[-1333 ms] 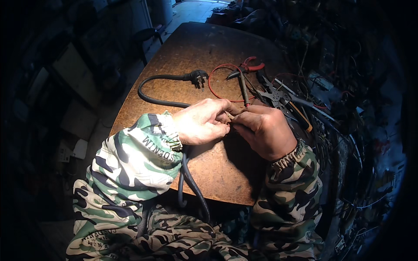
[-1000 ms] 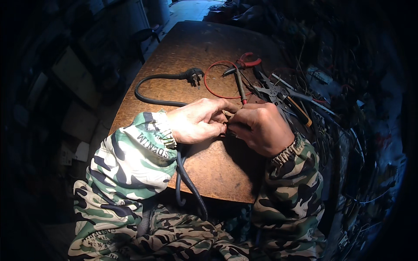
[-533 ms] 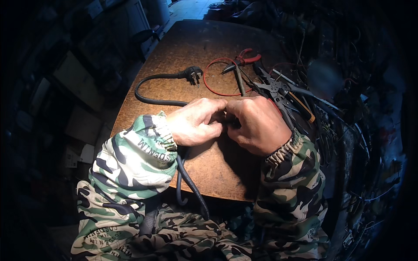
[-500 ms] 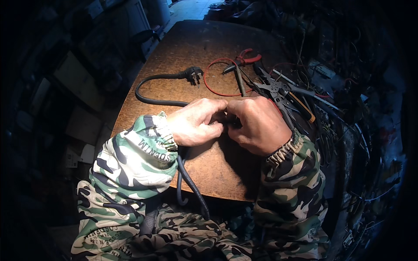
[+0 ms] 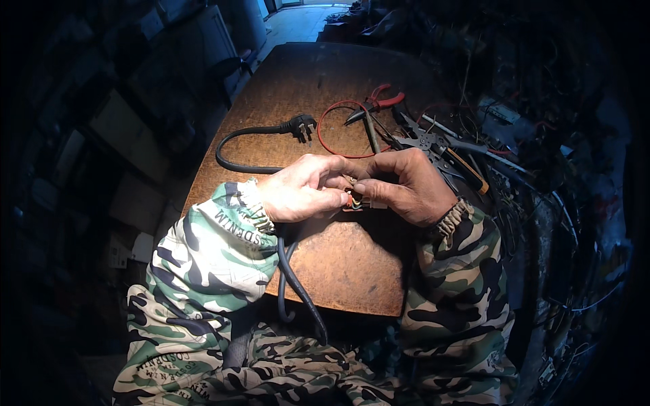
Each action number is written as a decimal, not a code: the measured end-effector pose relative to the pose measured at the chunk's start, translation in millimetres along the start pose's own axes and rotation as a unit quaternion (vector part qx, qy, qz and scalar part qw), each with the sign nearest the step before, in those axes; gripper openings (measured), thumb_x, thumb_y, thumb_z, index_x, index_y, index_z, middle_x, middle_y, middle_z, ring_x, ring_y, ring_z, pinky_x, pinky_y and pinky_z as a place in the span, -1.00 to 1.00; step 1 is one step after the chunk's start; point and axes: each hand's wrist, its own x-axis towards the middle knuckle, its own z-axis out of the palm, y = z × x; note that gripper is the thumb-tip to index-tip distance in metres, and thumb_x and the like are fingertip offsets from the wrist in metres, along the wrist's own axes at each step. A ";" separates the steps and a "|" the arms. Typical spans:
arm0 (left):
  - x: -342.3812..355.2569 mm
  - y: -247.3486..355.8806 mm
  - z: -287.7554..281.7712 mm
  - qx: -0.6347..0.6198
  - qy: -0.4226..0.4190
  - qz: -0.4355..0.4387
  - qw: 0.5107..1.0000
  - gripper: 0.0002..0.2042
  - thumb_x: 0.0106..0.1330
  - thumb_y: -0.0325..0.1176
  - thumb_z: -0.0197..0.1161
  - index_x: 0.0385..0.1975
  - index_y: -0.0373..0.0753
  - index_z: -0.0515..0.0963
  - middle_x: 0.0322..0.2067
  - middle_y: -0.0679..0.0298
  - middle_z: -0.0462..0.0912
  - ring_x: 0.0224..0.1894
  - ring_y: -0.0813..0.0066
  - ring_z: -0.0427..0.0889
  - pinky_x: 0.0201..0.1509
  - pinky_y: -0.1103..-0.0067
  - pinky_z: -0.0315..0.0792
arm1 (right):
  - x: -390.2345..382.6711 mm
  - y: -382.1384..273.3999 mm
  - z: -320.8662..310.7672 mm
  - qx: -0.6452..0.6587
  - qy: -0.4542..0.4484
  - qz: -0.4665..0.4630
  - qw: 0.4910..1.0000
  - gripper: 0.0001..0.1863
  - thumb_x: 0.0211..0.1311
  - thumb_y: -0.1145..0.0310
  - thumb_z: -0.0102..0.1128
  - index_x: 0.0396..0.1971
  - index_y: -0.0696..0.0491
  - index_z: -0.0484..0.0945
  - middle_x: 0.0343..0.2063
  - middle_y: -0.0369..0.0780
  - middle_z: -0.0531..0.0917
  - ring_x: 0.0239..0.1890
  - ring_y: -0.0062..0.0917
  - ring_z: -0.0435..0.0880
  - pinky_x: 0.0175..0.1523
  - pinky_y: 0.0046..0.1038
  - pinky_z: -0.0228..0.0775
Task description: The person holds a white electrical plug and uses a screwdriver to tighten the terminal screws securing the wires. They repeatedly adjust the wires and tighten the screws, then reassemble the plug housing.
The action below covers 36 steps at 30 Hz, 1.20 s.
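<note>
A small electrical fitting with coloured wires inside shows between my hands, just above the wooden table. My left hand is closed on it, thumb and fingers at its left side. The thumb and fingers of my right hand pinch its right side. Fingers hide much of the fitting, so its exact kind is unclear. A thick black cable with a black plug curves across the table behind my left hand. More black cable hangs over the near edge below my left wrist.
Red-handled pliers, a loop of red wire, grey multi-purpose pliers and an orange-and-black handled tool lie beyond and right of my right hand. Dark clutter with tangled wires fills the right side.
My right hand has turned and its fingers have shifted, so the fitting and its coloured wires now show. My left hand keeps its hold. The whole view has shifted slightly.
</note>
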 end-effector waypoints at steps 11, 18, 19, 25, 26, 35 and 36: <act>0.1 -3.6 2.3 0.010 0.047 0.009 0.999 -0.55 0.35 -0.44 0.24 0.20 -0.44 0.35 -0.07 0.15 0.64 -0.26 0.65 0.56 -0.22 0.66 0.50 | -7.5 -3.7 -11.2 0.083 -0.076 0.072 0.991 -0.72 0.15 0.46 0.41 -0.22 0.34 0.65 -0.50 -0.15 0.71 -0.49 -0.60 0.66 -0.40 -0.56 0.52; 2.4 -0.9 1.2 0.060 0.056 0.002 0.997 -0.59 0.30 -0.46 0.25 0.11 -0.49 0.41 -0.08 0.04 0.65 -0.10 0.51 0.63 0.04 0.58 0.54 | -9.6 -7.3 -9.1 -0.067 -0.022 -0.006 0.997 -0.72 0.02 0.42 0.46 -0.32 0.30 0.67 -0.53 -0.07 0.71 -0.50 -0.47 0.70 -0.34 -0.42 0.54; -0.9 -4.9 0.1 0.068 0.065 0.006 0.996 -0.60 0.30 -0.45 0.25 0.09 -0.49 0.43 -0.08 0.05 0.65 -0.09 0.50 0.63 0.06 0.58 0.53 | -6.2 -5.3 -6.3 -0.059 -0.034 -0.004 0.998 -0.72 0.02 0.43 0.46 -0.31 0.30 0.67 -0.52 -0.07 0.71 -0.49 -0.47 0.70 -0.34 -0.43 0.54; 3.7 3.3 5.1 0.094 0.077 -0.013 0.992 -0.63 0.29 -0.43 0.30 0.04 -0.48 0.47 -0.13 0.08 0.66 -0.06 0.48 0.64 0.11 0.57 0.52 | -9.9 -7.3 -9.4 -0.027 -0.035 0.009 0.999 -0.75 0.11 0.47 0.41 -0.26 0.32 0.67 -0.48 -0.08 0.73 -0.47 -0.52 0.69 -0.34 -0.47 0.54; 3.2 5.3 6.0 0.098 0.080 -0.018 0.992 -0.63 0.29 -0.42 0.31 0.03 -0.48 0.47 -0.14 0.09 0.66 -0.06 0.49 0.64 0.11 0.57 0.52 | -10.6 -8.3 -9.7 -0.019 -0.038 0.006 0.999 -0.76 0.13 0.49 0.40 -0.24 0.32 0.66 -0.47 -0.09 0.73 -0.47 -0.54 0.68 -0.35 -0.49 0.54; 4.5 -0.6 12.4 0.124 0.123 -0.005 0.985 -0.71 0.23 -0.50 0.28 -0.06 -0.43 0.52 -0.30 0.33 0.61 -0.33 0.76 0.53 -0.29 0.76 0.43 | -12.3 -17.5 -13.8 0.091 -0.083 0.080 0.989 -0.73 0.23 0.52 0.31 -0.15 0.40 0.61 -0.44 -0.12 0.72 -0.52 -0.63 0.62 -0.43 -0.59 0.50; 3.9 1.2 13.2 0.123 0.127 -0.016 0.984 -0.72 0.22 -0.51 0.27 -0.07 -0.43 0.53 -0.32 0.34 0.61 -0.34 0.77 0.52 -0.30 0.77 0.43 | -11.4 -16.2 -13.2 0.090 -0.082 0.076 0.990 -0.73 0.23 0.52 0.31 -0.15 0.40 0.61 -0.45 -0.12 0.71 -0.52 -0.63 0.62 -0.43 -0.59 0.50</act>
